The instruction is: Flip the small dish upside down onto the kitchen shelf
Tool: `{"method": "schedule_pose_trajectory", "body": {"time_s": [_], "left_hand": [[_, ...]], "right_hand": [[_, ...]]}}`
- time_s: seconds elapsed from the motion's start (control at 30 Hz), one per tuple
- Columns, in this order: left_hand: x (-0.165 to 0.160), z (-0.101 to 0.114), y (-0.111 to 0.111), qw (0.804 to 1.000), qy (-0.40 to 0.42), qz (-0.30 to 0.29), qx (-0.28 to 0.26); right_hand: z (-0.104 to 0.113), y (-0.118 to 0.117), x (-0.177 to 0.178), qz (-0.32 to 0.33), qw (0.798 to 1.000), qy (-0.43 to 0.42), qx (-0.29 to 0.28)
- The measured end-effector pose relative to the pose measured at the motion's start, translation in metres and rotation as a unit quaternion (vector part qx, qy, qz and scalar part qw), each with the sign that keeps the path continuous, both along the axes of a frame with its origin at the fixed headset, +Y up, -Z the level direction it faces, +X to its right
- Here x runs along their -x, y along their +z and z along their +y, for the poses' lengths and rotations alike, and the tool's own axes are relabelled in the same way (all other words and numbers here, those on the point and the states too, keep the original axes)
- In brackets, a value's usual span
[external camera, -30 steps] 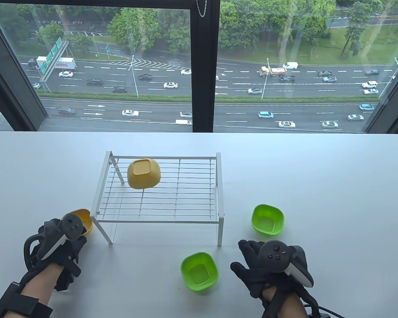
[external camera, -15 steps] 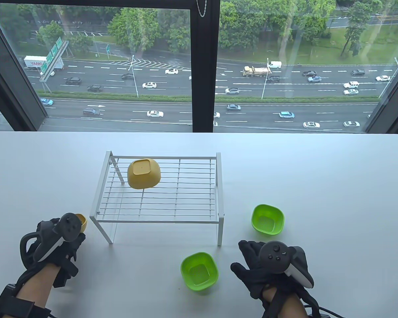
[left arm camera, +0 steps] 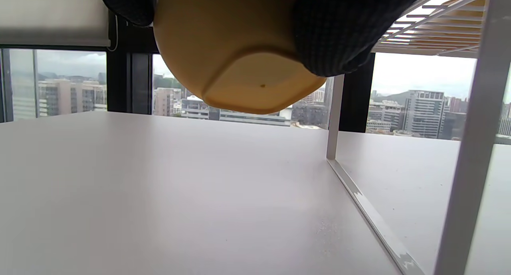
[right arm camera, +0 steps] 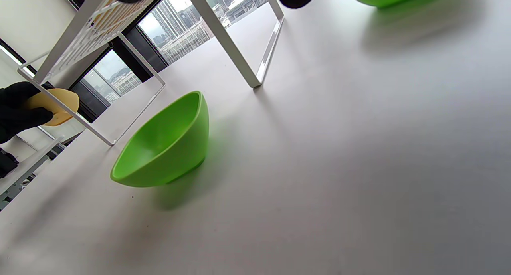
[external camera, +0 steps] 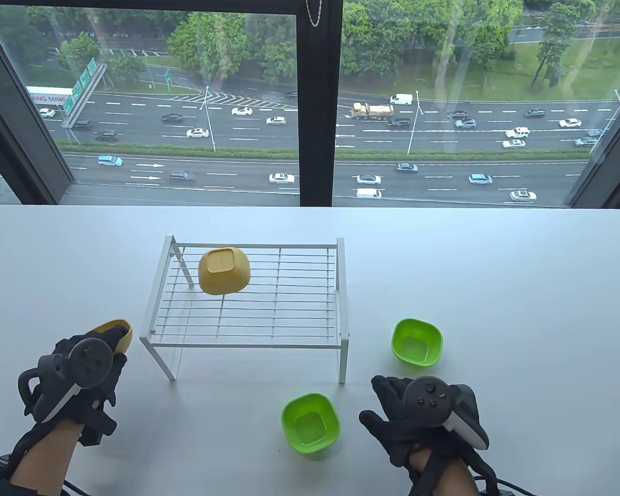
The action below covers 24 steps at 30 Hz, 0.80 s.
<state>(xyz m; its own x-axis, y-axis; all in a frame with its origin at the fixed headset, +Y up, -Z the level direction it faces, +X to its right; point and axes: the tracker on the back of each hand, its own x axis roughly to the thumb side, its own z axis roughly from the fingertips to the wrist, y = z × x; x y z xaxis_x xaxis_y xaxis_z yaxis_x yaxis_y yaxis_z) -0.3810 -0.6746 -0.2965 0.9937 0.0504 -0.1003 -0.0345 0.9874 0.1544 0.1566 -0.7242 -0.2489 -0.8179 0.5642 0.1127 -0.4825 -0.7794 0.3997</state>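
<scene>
My left hand (external camera: 90, 361) grips a small yellow dish (external camera: 119, 333) and holds it off the table, left of the white wire shelf (external camera: 248, 302). In the left wrist view the dish (left arm camera: 235, 55) hangs above the tabletop with its base toward the camera, my gloved fingers (left arm camera: 339, 31) wrapped around its sides. Another yellow dish (external camera: 224, 270) lies upside down on the shelf's back left part. My right hand (external camera: 408, 413) rests on the table at the front right, holding nothing.
Two green dishes stand upright on the table: one (external camera: 310, 423) in front of the shelf, one (external camera: 417, 342) to its right. The shelf leg (left arm camera: 463, 155) stands close on the right of the held dish. A window runs behind the table's far edge.
My left hand has lifted the yellow dish off the table and tipped it, drawing slightly left and away from the shelf corner. The right hand has not moved.
</scene>
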Motion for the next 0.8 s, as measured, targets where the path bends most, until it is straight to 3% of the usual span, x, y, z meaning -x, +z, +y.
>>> {"method": "schedule_pose_trajectory", "body": {"time_s": [0.8], "left_hand": [[-0.003, 0.021, 0.016, 0.998, 0.011, -0.015, -0.065]], "right_hand": [[0.0, 0.0, 0.0, 0.005, 1.0, -0.001, 0.0]]}}
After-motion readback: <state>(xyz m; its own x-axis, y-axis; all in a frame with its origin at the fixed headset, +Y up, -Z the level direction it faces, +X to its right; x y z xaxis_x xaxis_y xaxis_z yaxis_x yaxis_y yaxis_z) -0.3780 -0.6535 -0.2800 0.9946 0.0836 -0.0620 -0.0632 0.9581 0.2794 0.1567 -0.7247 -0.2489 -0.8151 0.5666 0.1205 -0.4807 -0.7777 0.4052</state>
